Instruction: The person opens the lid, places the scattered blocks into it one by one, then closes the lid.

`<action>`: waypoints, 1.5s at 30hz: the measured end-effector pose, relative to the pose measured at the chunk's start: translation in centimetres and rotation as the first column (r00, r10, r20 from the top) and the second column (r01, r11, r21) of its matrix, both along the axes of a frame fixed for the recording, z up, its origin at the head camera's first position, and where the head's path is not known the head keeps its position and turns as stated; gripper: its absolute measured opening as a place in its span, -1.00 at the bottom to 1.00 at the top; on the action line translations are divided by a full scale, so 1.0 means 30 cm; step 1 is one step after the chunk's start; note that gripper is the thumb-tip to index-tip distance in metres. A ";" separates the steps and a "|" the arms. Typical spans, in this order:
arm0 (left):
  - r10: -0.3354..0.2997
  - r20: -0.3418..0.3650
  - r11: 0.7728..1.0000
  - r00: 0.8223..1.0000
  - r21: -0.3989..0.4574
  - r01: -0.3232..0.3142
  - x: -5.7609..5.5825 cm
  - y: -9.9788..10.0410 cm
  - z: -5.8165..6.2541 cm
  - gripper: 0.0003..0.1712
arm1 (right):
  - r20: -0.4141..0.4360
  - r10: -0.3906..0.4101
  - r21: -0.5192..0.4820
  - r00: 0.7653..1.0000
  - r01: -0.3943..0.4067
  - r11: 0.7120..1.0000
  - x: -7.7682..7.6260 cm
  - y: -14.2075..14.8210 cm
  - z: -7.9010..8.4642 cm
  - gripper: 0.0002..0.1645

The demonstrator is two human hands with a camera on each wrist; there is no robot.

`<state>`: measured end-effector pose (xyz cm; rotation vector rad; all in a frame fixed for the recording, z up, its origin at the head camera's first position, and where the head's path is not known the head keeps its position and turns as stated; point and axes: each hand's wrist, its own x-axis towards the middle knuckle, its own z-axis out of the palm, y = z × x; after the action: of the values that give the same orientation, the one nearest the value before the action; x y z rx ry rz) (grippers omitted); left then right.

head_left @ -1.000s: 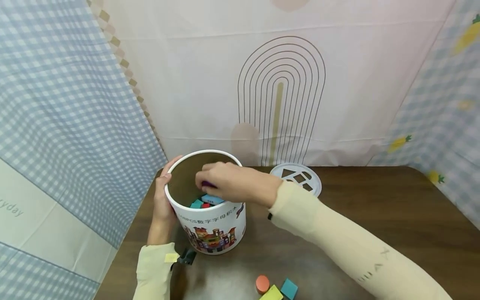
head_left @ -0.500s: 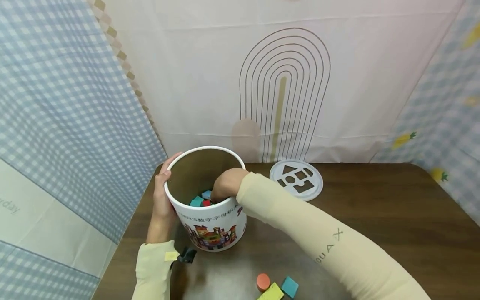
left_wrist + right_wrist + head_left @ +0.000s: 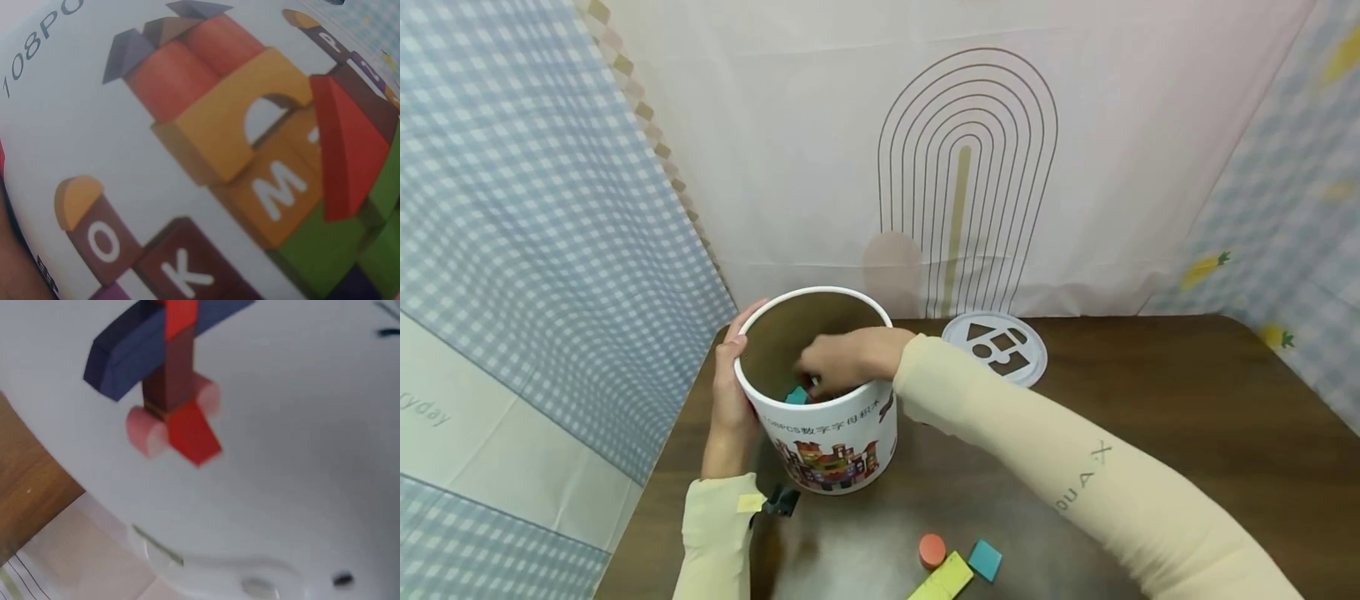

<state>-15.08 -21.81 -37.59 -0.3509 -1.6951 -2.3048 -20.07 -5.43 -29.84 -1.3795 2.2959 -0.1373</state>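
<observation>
A white toy-block bucket (image 3: 833,450) with printed block pictures stands at the table's left, its mouth tilted into view. My left hand (image 3: 732,400) grips its left side, thumb at the rim. Down inside the mouth, my right hand (image 3: 842,360) has bent, blurred fingers above the blocks; I cannot tell whether they hold one. A teal block (image 3: 797,396) shows beside those fingers, while the forearm and front rim hide others. The printed wall (image 3: 219,156) fills the left wrist view. In the right wrist view appears the bucket's outer side (image 3: 281,456).
On the table (image 3: 1120,417), near the front, lie an orange-red round block (image 3: 932,551), a yellow block (image 3: 942,577) and a teal block (image 3: 985,560). A white lid with shaped holes (image 3: 1033,358) lies behind the right forearm. A curtain (image 3: 790,167) hangs along the back edge.
My right hand, earlier holding something purple above a light-blue block, went deeper into the bucket, then came partly up and leftward. The left hand keeps its grip.
</observation>
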 end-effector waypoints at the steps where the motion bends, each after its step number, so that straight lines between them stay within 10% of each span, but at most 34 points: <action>1: 0.008 -0.006 1.000 1.000 0.001 -0.008 -0.004 0.003 0.001 -0.35 | -0.029 0.003 -0.099 1.000 -0.006 0.995 -0.002 0.008 0.006 -0.82; 7: 0.007 -0.021 1.000 1.000 -0.022 -0.008 -0.026 0.014 0.010 -0.34 | -0.124 -0.068 -0.539 0.990 -0.010 0.842 0.048 0.127 0.039 -0.82; 12: 0.016 -0.027 1.000 0.999 -0.009 -0.017 -0.025 0.011 0.006 -0.34 | -0.248 -0.111 -0.619 0.962 -0.070 0.782 0.143 0.269 0.033 -0.85; 18: 0.011 -0.021 1.000 1.000 -0.004 -0.011 -0.017 0.006 -0.007 -0.35 | -0.449 -0.177 -0.699 0.876 -0.221 0.680 0.261 0.415 -0.024 -0.82; 21: 0.015 -0.018 1.000 1.000 -0.005 -0.015 -0.015 0.009 -0.008 -0.36 | -0.456 -0.225 -0.686 0.861 -0.179 0.705 0.319 0.486 -0.089 -0.79; 29: -0.003 -0.013 1.000 1.000 0.014 0.003 -0.007 0.010 0.001 -0.32 | -0.306 -0.289 -0.382 0.907 0.161 0.910 0.481 0.628 -0.293 -0.25; 36: 0.016 -0.018 1.000 1.000 0.006 -0.016 -0.007 -0.006 0.006 -0.31 | -0.063 -0.237 -0.370 0.969 0.198 0.908 0.525 0.645 -0.410 -0.46; 45: 0.010 -0.012 1.000 1.000 -0.008 -0.010 -0.007 0.006 -0.003 -0.33 | -0.153 -0.280 -0.382 0.948 0.205 0.901 0.548 0.643 -0.473 -0.77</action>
<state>-15.29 -21.62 -37.68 -0.3568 -1.6965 -2.2852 -3.63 13.87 -44.02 -1.3147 2.7165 -0.5478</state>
